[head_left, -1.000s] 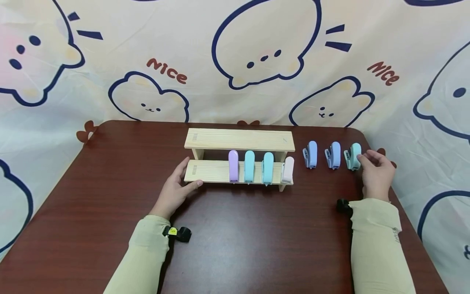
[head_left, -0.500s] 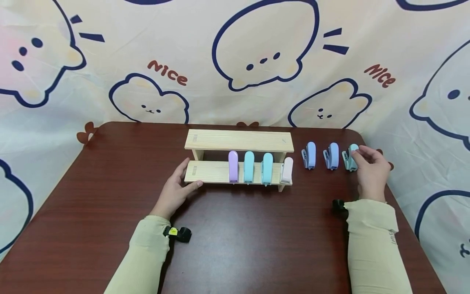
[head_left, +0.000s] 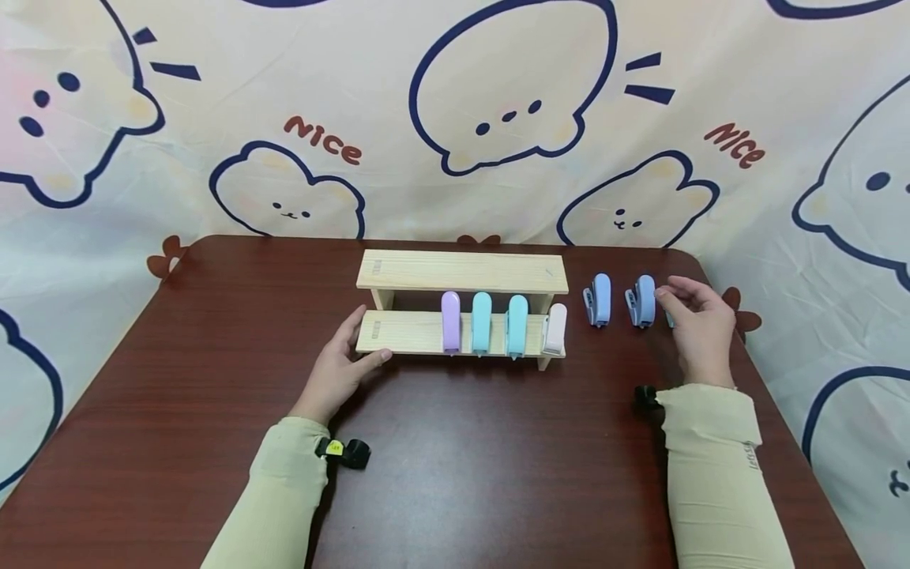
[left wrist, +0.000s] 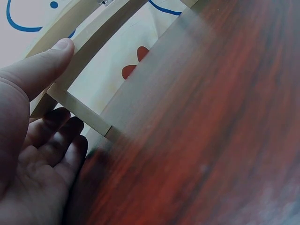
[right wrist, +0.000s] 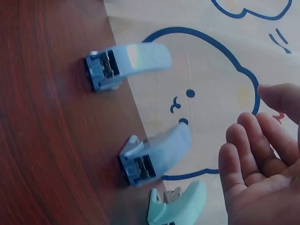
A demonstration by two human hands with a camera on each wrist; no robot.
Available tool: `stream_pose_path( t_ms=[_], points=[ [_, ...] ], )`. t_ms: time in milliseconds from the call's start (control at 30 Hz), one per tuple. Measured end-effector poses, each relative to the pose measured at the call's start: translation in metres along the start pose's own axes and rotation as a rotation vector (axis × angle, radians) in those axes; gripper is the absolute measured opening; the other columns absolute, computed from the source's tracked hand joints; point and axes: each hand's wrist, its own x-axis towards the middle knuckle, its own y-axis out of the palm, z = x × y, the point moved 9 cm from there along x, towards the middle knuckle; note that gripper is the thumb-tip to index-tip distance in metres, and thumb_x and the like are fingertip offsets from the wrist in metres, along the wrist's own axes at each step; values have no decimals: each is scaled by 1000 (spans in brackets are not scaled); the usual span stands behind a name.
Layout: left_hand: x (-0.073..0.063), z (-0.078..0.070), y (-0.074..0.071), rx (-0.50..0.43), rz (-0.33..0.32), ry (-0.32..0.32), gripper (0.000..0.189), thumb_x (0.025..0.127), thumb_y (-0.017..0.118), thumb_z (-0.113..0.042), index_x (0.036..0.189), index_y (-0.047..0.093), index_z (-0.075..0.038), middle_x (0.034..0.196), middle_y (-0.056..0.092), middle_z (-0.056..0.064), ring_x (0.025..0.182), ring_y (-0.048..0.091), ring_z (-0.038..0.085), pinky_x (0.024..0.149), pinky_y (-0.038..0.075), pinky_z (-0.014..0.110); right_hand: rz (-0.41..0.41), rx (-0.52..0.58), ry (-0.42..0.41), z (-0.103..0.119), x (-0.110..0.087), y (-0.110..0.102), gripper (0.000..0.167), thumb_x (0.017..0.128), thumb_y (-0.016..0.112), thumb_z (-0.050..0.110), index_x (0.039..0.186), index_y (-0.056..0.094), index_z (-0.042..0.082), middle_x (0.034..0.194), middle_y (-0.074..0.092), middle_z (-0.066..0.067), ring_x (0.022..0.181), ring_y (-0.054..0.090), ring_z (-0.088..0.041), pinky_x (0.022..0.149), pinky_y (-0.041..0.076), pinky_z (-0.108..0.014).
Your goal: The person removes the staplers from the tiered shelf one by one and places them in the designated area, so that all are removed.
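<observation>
Two-tier wooden rack (head_left: 408, 330) on a dark brown tabletop (head_left: 469, 474). Lower tier, left to right: purple stapler (head_left: 451, 322), two turquoise staplers (head_left: 481, 322), white stapler (head_left: 555, 328). The left-hand grip (head_left: 334, 371) holds the rack's left end. Right of the rack: two blue staplers (head_left: 601, 300), then the right-hand grip (head_left: 700, 328), largely covering a third stapler (head_left: 670, 320). Behind the rack: printed cloth (head_left: 426, 197) lettered "Nice".

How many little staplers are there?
7. Lower shelf: purple one, two turquoise ones, white one. Table: two blue ones, mint one (mostly behind the right hand in the head view).
</observation>
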Motion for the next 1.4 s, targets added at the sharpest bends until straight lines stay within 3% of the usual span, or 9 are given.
stream_pose_path(
  t_ms=[300,500,733,867,967,1200,1400],
  points=[
    [0,1,-1,2,0,4,95,89,79,-20,162,18,-14,147,51,14,134,46,21,110,34,41,112,-126,-50,10,-11,26,41,94,73,26,129,67,8,103,67,10,97,58,-7,76,47,-15],
    [0,0,-1,2,-2,3,95,89,80,-21,162,19,-14,145,53,13,132,47,20,102,37,21,176,-116,-79,17,-19,41,32,94,72,26,123,70,13,104,68,10,96,60,-6,77,46,-16],
    [0,0,-1,8,-2,11,95,89,79,-21,162,18,-13,146,52,14,133,46,22,111,33,42,261,-165,-98,19,-27,58,42,96,70,32,130,66,7,109,67,6,99,57,-11,79,47,-18],
    [0,0,-1,1,-1,16,95,89,80,-20,161,19,-12,146,52,15,133,46,23,112,31,45,299,-196,-120,19,-32,66,45,97,69,34,132,64,6,115,65,2,101,55,-12,81,47,-17],
    [0,0,0,1,-2,13,95,89,80,-20,161,20,-11,146,52,14,132,47,22,111,33,40,341,-202,-138,20,-36,76,45,97,69,33,132,64,5,116,65,-1,100,55,-13,81,48,-16],
    [0,0,0,-13,2,6,95,89,80,-20,161,19,-11,146,51,13,131,48,21,97,38,15,460,-219,-142,19,-49,98,46,96,69,38,130,65,7,118,66,-8,104,56,-19,85,49,-22],
    [0,1,-1,-23,4,11,95,89,79,-20,162,18,-12,148,50,13,133,47,21,96,38,13,518,-233,-83,15,-57,109,50,95,68,46,130,66,11,126,65,-8,113,52,-20,93,46,-33]
  ],
)
